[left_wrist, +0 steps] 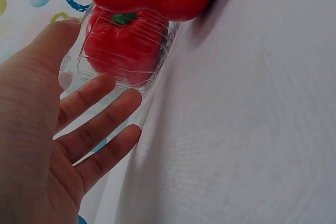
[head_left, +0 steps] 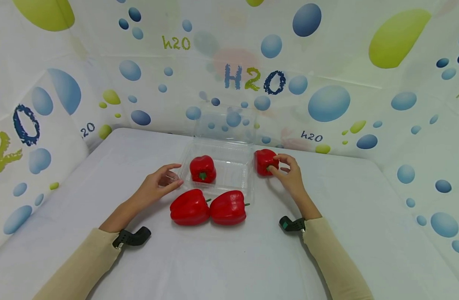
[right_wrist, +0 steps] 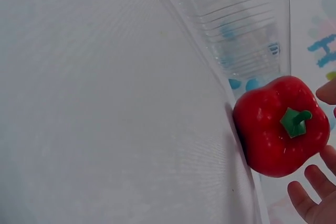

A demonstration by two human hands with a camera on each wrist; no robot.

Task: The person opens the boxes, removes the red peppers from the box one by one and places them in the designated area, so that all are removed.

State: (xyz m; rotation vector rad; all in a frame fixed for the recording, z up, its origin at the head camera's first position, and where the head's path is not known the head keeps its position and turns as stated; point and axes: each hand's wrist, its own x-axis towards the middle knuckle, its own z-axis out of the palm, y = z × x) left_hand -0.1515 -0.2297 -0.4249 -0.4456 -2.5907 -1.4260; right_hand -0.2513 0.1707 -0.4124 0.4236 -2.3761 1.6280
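Observation:
A clear plastic clamshell container [head_left: 233, 168] lies with its lid raised at the back of the table. One red bell pepper [head_left: 202, 170] is inside its left part, stem facing forward. My left hand [head_left: 154, 185] is at the container's left side, thumb and fingers spread; the left wrist view shows the fingers [left_wrist: 100, 114] extended beside the wall. Another red bell pepper [head_left: 265, 161] stands on the table just right of the container. Around its right side is my right hand [head_left: 289, 173], fingers [right_wrist: 302, 198] parted and not closed round it. Whether the fingertips touch it is unclear.
Two larger red bell peppers [head_left: 190, 207] [head_left: 228, 208] lie on their sides in front of the container, side by side. A white cloth covers the table [head_left: 214, 262]. A patterned curtain [head_left: 199, 62] hangs right behind the table's back edge.

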